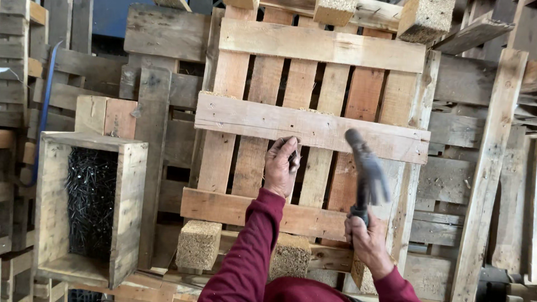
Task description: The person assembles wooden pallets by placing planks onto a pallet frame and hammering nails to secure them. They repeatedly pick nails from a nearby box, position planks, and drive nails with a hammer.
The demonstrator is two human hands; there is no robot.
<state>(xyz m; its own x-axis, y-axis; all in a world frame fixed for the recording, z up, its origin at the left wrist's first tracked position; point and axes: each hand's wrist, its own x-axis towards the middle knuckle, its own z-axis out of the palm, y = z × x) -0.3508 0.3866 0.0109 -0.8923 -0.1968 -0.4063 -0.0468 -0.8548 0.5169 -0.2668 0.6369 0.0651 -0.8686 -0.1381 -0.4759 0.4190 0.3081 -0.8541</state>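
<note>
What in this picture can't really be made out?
- Hammer, head view: motion blur smears its head.
- Whatever the left hand pinches against the pallet: too small, covered by the fingers.
- Right hand: its palm side is turned away.
- Contents of the wooden box: a dark tangle, too fine to separate.
- Pallet's lower boards: hidden behind the sleeves.

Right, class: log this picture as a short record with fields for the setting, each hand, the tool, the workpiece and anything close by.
Setting: stacked grey wooden pallets all around
Left hand: pinches a small thing, likely a nail, against the pallet's middle cross board
Right hand: closed on the handle of a hammer
Hammer: raised and blurred, head near the middle cross board
Workpiece: pale wooden pallet, pressed-chip blocks at its near edge
Close by: wooden box of dark nails, on the left
</note>
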